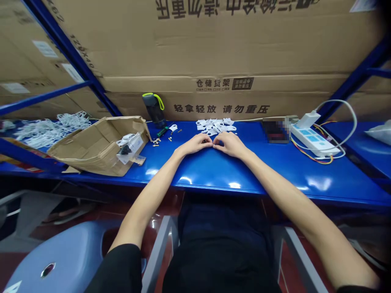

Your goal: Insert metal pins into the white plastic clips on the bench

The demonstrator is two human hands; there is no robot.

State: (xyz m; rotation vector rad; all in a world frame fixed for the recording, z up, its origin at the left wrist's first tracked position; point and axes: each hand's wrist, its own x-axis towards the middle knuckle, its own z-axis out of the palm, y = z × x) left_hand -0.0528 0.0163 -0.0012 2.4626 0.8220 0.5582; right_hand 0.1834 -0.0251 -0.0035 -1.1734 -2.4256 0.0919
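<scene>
My left hand [195,143] and my right hand [230,143] meet over the middle of the blue tabletop [210,171]. Thumbs and fingers are curled into pinches, and the fingertips touch or nearly touch each other. Whatever lies between them is too small or too hidden to make out. Just behind the hands is a pile of small white plastic pieces [214,125]. To the left lie several tiny brass-coloured parts [157,142], a green-handled screwdriver [163,131] and a single white piece [173,127].
An open cardboard box [97,142] with a small white box [130,148] stands left, near white cables [55,128]. Behind is a dark bottle [154,110]. At right are a dark box [275,131] and a power strip [316,140] with looping cords. Cardboard [226,49] walls the back.
</scene>
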